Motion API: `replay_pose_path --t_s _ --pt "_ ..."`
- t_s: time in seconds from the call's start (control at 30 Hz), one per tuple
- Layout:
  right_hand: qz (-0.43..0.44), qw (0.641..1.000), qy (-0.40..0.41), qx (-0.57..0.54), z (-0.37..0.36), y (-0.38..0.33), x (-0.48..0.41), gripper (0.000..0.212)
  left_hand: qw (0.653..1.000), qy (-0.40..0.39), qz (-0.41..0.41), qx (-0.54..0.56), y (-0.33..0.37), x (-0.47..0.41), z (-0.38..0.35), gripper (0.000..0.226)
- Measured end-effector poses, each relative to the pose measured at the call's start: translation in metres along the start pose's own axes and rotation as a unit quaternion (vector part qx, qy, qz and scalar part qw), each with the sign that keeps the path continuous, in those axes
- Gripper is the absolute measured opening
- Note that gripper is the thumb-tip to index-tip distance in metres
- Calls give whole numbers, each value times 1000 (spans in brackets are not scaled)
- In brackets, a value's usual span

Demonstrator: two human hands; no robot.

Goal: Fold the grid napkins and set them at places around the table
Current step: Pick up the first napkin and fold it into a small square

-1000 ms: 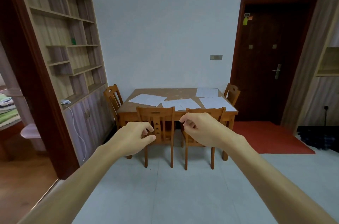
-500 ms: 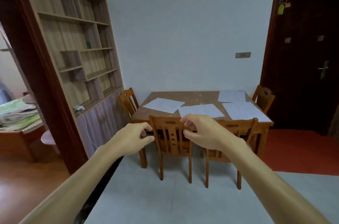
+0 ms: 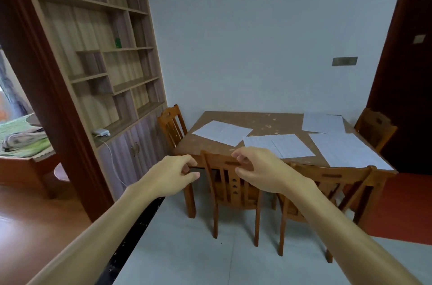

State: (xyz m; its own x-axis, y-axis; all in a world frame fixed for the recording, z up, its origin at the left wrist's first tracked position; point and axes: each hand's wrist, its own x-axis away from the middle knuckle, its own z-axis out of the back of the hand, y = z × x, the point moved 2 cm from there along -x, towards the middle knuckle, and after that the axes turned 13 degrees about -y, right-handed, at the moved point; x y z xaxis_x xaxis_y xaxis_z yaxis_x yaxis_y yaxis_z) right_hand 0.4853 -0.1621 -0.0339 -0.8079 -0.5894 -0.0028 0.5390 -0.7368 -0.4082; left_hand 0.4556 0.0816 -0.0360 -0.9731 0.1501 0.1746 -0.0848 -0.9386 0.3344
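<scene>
The single head-worn wide-angle view looks forward and slightly down from standing height at the near edge of the table (image 3: 264, 122), a little way back from it, with the shelf unit (image 3: 93, 51) along its left side

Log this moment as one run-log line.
stage: standing short of table | left hand: empty, loosely curled | right hand: empty, loosely curled | grid napkins: flat on table, untouched
</scene>
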Motion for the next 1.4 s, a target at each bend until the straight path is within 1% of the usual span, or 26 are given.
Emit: replay_pose_path --t_s 0.13,0.37,0.5,0.6,0.77,0.9,1.0,1.07,1.17,1.27,1.4 --pt "-13 1000 -12 5 -7 6 -79 49 1000 -10 -3 -8 -48 -60 18 38" --pt "-57 998 -34 6 -5 -1 -221 53 1000 -18 -10 -16 -150 -156 76 37" --pt "-74 996 -50 9 -8 3 -290 50 1000 -24 -18 -1 -195 -203 96 34" --pt "-76 996 -53 14 -11 12 -339 43 999 -31 -17 6 -226 -237 103 34" --pt "-87 992 -71 49 -34 45 -429 37 999 -35 -7 26 -273 -303 112 37" --pt "-100 991 -79 46 -45 83 -504 44 999 -51 -1 20 -301 -363 117 41" --pt "-79 994 -70 36 -48 110 -558 38 999 -51 7 13 -320 -415 126 38" --pt "-87 994 -66 19 -48 130 -594 37 999 -52 10 13 -329 -452 134 36" --pt "-87 993 -83 -1 -39 158 -641 37 998 -63 10 -7 -333 -512 148 35" --pt "-57 995 -81 1 -19 182 -675 42 997 -70 9 -8 -333 -572 160 36" --pt "-65 994 -89 -4 -7 216 -713 43 995 -96 2 -10 -330 -639 163 34"
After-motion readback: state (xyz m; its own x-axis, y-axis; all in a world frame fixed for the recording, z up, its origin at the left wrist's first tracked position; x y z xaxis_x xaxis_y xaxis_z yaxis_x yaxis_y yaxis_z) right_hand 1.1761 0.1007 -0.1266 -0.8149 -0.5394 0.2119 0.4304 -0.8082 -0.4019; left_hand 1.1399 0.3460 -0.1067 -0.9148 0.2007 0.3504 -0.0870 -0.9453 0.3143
